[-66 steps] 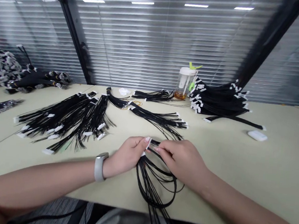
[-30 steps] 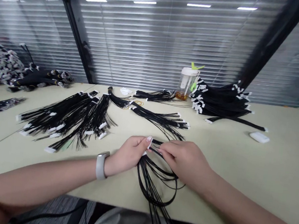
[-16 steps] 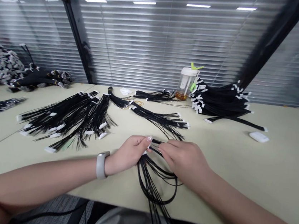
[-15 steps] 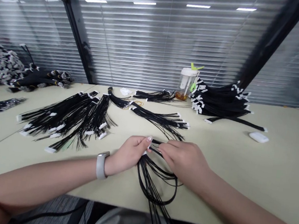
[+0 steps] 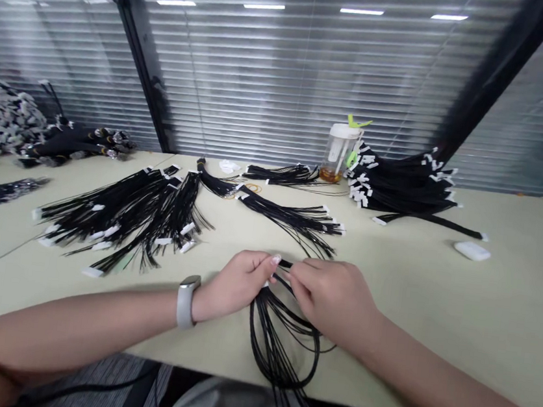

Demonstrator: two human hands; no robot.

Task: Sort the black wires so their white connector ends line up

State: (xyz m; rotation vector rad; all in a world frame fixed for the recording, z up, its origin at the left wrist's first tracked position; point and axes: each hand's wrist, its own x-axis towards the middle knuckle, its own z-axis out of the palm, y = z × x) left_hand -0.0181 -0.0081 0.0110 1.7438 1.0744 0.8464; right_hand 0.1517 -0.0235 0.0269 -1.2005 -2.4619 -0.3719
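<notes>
Left hand (image 5: 237, 284) pinched, thumb on top, over the white-tipped end of a bunch of black wires (image 5: 286, 383). Right hand (image 5: 332, 295) just beside it, fingers curled and clamped on strands of the same bunch; its exact fingertip grip is hidden from me. Short stretch of wire spans the gap between the hands. Below them the bunch loops, then trails over the near edge of the table (image 5: 413, 291). Grey wristband (image 5: 187, 300) behind the left hand.

Beyond the left hand, further left: wide fan of wires (image 5: 138, 208), white connectors among the strands. Straight ahead of both hands, near: smaller spread of wires (image 5: 290, 215), flat. Past that, a dark short bundle (image 5: 282, 174).

Ahead and right of the right hand: lidded cup (image 5: 335, 149), upright, amber liquid low inside; beside it a thick cable stack (image 5: 401, 182), white-ended. Nearer, white case (image 5: 472, 251).
</notes>
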